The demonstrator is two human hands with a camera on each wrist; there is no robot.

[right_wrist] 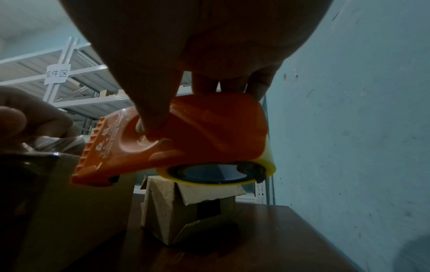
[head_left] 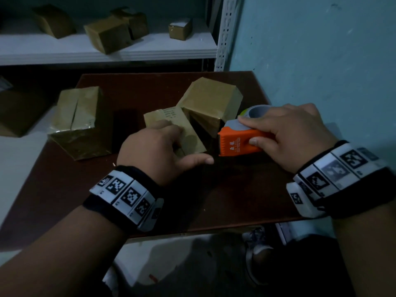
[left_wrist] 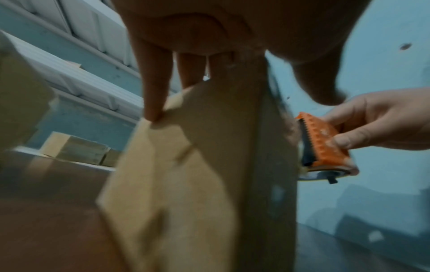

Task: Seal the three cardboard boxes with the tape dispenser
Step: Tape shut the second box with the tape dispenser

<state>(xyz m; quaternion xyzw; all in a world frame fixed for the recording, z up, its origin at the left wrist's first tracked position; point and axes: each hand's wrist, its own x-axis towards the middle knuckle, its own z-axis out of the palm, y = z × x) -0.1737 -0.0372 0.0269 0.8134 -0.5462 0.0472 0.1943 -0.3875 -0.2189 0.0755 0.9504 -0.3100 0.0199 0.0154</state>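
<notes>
Three brown cardboard boxes stand on the dark table [head_left: 214, 200]. One box [head_left: 79, 121] is at the left. A tilted box [head_left: 212, 101] with loose flaps [right_wrist: 186, 208] is at the back. A small middle box [head_left: 192, 142] lies under my left hand [head_left: 169, 144], whose straight fingers [left_wrist: 153, 92] press its top flaps [left_wrist: 197, 165] while the thumb lies along the near edge. My right hand [head_left: 285, 133] grips the orange tape dispenser [head_left: 242, 142] just right of that box. Its toothed blade [left_wrist: 304, 139] faces the box's right edge. Shiny clear tape [right_wrist: 60, 147] shows between the dispenser [right_wrist: 186, 139] and the box top.
A white metal shelf [head_left: 107, 50] behind the table carries several more brown boxes. A turquoise wall [head_left: 321, 50] runs close along the table's right side. Another box [head_left: 17, 112] sits on the floor at the left, and a shoe [head_left: 257, 249] shows below the table's near edge.
</notes>
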